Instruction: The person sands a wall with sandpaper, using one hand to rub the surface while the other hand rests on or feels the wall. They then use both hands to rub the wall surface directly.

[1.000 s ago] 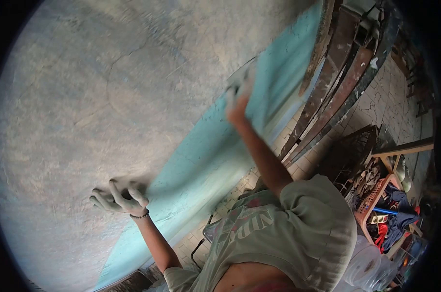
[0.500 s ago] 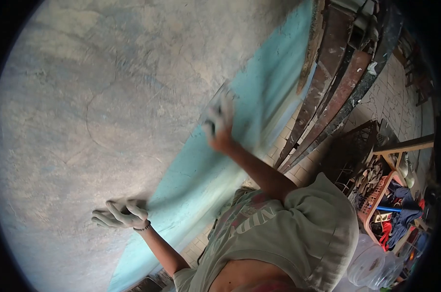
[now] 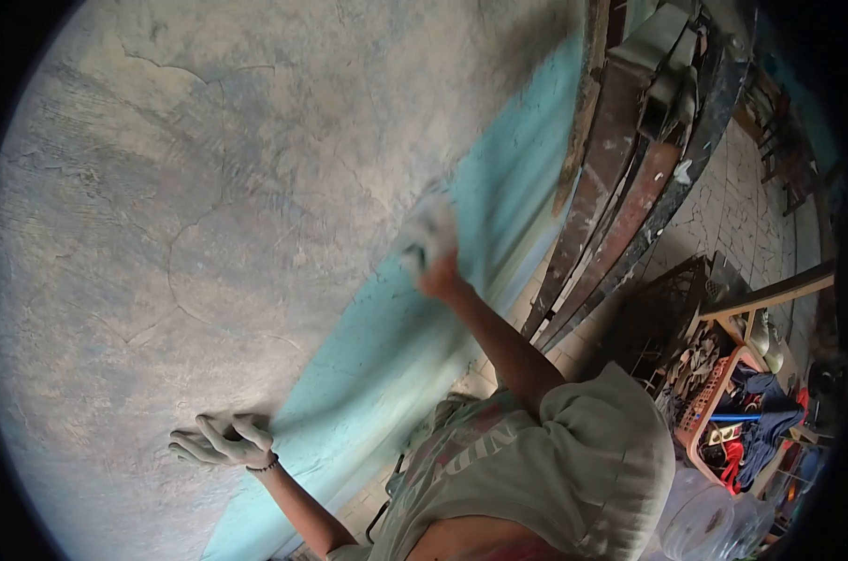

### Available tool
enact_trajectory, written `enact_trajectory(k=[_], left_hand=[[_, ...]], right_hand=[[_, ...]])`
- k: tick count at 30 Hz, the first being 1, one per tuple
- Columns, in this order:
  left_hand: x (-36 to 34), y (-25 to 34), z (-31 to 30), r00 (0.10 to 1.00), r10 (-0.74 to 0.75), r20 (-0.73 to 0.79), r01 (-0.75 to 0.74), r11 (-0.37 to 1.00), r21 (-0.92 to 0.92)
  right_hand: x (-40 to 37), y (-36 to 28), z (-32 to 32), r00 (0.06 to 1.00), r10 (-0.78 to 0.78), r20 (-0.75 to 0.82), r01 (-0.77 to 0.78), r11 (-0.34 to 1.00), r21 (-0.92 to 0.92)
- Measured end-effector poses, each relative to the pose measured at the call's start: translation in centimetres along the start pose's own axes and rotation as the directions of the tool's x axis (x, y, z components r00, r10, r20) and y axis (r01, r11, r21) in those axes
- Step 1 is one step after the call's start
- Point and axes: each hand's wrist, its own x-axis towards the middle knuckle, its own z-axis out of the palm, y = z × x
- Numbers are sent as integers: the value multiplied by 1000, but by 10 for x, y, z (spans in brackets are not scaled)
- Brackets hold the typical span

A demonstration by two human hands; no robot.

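Observation:
My left hand (image 3: 220, 441), gloved and with a dark beaded bracelet at the wrist, rests against the mottled grey wall (image 3: 255, 234) with its fingers spread. It holds nothing. Higher up, near the border between the grey area and the turquoise band (image 3: 368, 346), is my right hand (image 3: 430, 238), also gloved. Motion blurs it, but its fingers look curled round something held against the wall. That thing is mostly hidden and smeared, so I cannot make out its kind.
Long, paint-spotted brown boards (image 3: 600, 196) lean at the upper right. Below them are a pink plastic basket (image 3: 709, 397) with cloths and odds and ends, a wooden frame (image 3: 770, 292) and clear plastic containers (image 3: 700, 510). Tiled floor (image 3: 723, 206) shows behind.
My right hand has shifted slightly along the wall and stays blurred; the thin flat edge seen by its fingers is now smeared. My left hand keeps its spread pose. The whole view has tilted slightly.

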Motion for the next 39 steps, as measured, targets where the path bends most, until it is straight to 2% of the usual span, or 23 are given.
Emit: enact_trajectory(k=[1, 2, 3, 4, 6, 7, 8, 9, 10, 11, 12, 13, 15, 17, 18, 20, 22, 27, 29, 32, 35, 36, 39], left_hand=[[1, 1, -1, 1000, -3, 3, 3, 1000, -3], [1, 2, -2, 1000, -10, 8, 10, 1000, 0], [0, 3, -4, 1000, -18, 15, 18, 1000, 1], [2, 4, -3, 1000, -24, 15, 24, 1000, 1], [0, 2, 0, 1000, -21, 7, 21, 1000, 10], [-1, 2, -1, 1000, -19, 10, 19, 1000, 13], [-3, 1, -2, 1000, -24, 12, 24, 1000, 2], [-5, -1, -1, 999, -31, 28, 30, 999, 14], [-7, -3, -2, 998, -39, 49, 38, 999, 27], [-9, -3, -5, 996, -46, 71, 44, 998, 40], [-11, -2, -6, 996, -48, 71, 45, 998, 41], [-11, -3, -5, 997, -45, 66, 43, 998, 43], [-6, -4, -2, 998, -33, 46, 31, 999, 42], [-2, 0, -4, 999, -25, 31, 24, 999, 38], [-3, 1, -4, 999, -37, 34, 35, 998, 48], [-2, 2, -5, 999, -31, 36, 29, 998, 54], [-3, -1, -4, 999, -25, 41, 23, 999, 48], [-6, 0, -4, 999, -39, 35, 37, 998, 56], [-7, -1, -3, 999, -36, 40, 33, 998, 62], [-6, 0, -2, 999, -35, 40, 32, 997, 64], [-5, -1, -1, 1000, -24, 19, 24, 999, 36], [-5, -1, -2, 999, -26, 20, 25, 998, 50], [-2, 2, -1, 1000, -28, 14, 27, 998, 61]], right_hand=[[5, 11, -1, 996, 72, -48, -70, 997, 29], [13, 23, 3, 942, 268, -202, -255, 963, 89], [19, 28, 5, 827, 453, -333, -418, 891, 175], [23, 16, 11, 832, 435, -345, -413, 900, 139], [19, -24, -4, 994, 64, -83, -72, 993, -90], [19, -33, -10, 991, -109, 82, 122, 978, -171], [20, -17, -16, 979, -174, 107, 189, 970, -154], [23, -1, -9, 997, 11, -78, -19, 995, -101], [24, 15, -1, 948, 209, -242, -218, 976, -10], [18, 29, 8, 833, 405, -376, -393, 913, 113], [-6, 35, 22, 862, 430, -268, -407, 903, 140], [-3, 22, 17, 962, 208, -179, -209, 978, 13], [14, -9, -10, 972, -222, 77, 233, 957, -173], [10, 23, -7, 992, 119, 49, -121, 991, 55], [10, 19, 15, 940, 287, -185, -255, 951, 177], [13, 12, 20, 921, 254, -296, -219, 965, 146], [5, -11, -2, 993, -118, 1, 116, 980, -164], [24, 4, 24, 965, 45, -257, -27, 997, 75], [24, -9, 36, 963, 71, -258, -48, 995, 92], [17, -38, 27, 993, 32, -111, -40, 997, -64], [9, 17, 22, 971, 174, -164, -191, 977, -93], [18, 25, 31, 835, 460, -304, -443, 888, 126], [2, 4, 36, 932, 269, -243, -303, 946, -114]])
